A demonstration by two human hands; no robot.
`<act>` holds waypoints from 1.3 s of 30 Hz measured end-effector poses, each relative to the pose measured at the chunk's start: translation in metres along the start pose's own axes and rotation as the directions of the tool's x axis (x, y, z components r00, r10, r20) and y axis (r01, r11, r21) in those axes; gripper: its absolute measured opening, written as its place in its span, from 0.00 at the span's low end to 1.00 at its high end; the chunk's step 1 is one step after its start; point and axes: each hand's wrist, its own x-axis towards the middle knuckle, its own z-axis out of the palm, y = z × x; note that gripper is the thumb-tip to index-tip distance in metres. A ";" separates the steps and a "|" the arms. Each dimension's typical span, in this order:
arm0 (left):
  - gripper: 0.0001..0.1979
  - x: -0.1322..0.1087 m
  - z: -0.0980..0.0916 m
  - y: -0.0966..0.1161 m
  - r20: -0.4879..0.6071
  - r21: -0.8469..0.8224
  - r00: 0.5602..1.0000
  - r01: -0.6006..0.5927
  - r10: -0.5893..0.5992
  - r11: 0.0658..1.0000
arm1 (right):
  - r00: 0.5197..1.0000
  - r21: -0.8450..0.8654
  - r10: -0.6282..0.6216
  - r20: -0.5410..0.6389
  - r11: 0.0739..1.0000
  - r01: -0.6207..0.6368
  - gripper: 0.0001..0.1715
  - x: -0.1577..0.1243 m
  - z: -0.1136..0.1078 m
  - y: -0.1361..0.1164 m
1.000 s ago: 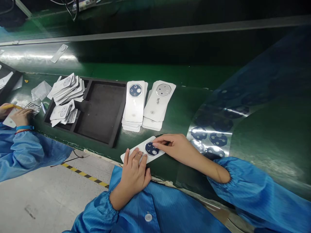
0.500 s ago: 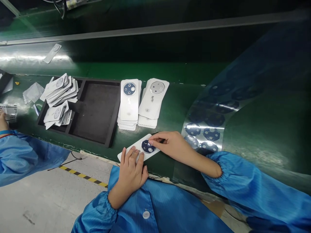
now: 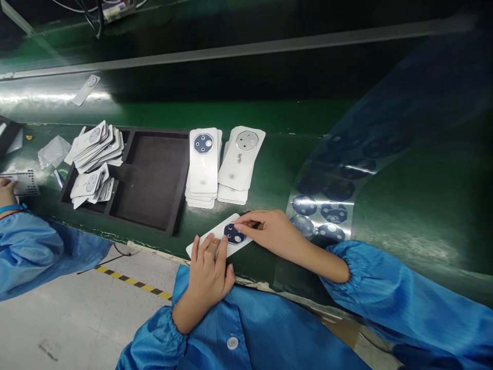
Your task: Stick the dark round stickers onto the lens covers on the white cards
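Note:
A white phone back panel [image 3: 219, 232] lies slanted on the green bench close to my body. My left hand [image 3: 206, 275] rests on its lower part, fingers spread and flat. Over the panel's camera area sits a dark blue round film sticker [image 3: 233, 235] with several holes. My right hand [image 3: 275, 234] pinches at the sticker's upper right edge, thumb and forefinger together. Just behind stand two stacks of panels: the left stack [image 3: 203, 172] has a blue sticker on its top panel, while the right stack [image 3: 241, 164] shows a grey camera area.
A black divided tray [image 3: 181, 180] on the left holds piles of white panels [image 3: 98, 149]. To my right, a clear sheet of blue stickers [image 3: 323, 208] curves away. A co-worker's hand [image 3: 6, 192] is at the far left, by a perforated sheet [image 3: 26, 183].
My left forefinger has moved slightly onto the sticker's edge, while my right hand stays nearly in place. The co-worker's hand and perforated sheet have shifted right.

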 end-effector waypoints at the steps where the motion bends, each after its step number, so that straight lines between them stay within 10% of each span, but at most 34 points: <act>1: 0.26 0.000 0.000 0.000 0.004 0.004 1.000 0.002 -0.002 1.000 | 1.000 -0.002 0.000 0.000 1.000 0.000 0.07 0.000 0.000 0.000; 12: 0.27 0.000 -0.001 0.001 0.024 0.027 1.000 0.013 -0.013 1.000 | 0.990 -0.150 -0.137 -0.024 0.980 0.132 0.08 -0.001 0.007 0.004; 16: 0.26 0.000 -0.001 0.002 0.015 0.031 1.000 0.021 -0.022 0.999 | 0.875 -0.614 -0.484 -0.025 0.698 0.369 0.11 -0.008 0.008 0.000; 19: 0.25 0.000 0.000 0.002 0.009 0.021 0.999 0.034 -0.034 0.999 | 0.806 -0.838 -0.581 -0.115 0.493 0.236 0.14 -0.009 0.001 -0.006; 25: 0.22 0.000 -0.001 0.004 -0.041 0.003 0.999 0.018 -0.018 1.000 | 0.902 -0.723 -0.418 -0.113 0.657 0.214 0.21 -0.008 0.015 -0.004; 31: 0.30 -0.008 -0.010 -0.007 -0.067 0.119 0.993 -0.090 0.098 0.989 | 0.833 -0.740 -0.506 -0.223 0.645 0.194 0.23 -0.005 0.033 0.022; 39: 0.13 -0.045 -0.015 -0.044 -0.159 0.223 0.968 -0.154 0.192 0.963 | 0.842 -0.651 -0.404 -0.357 0.754 0.087 0.39 0.011 -0.020 0.034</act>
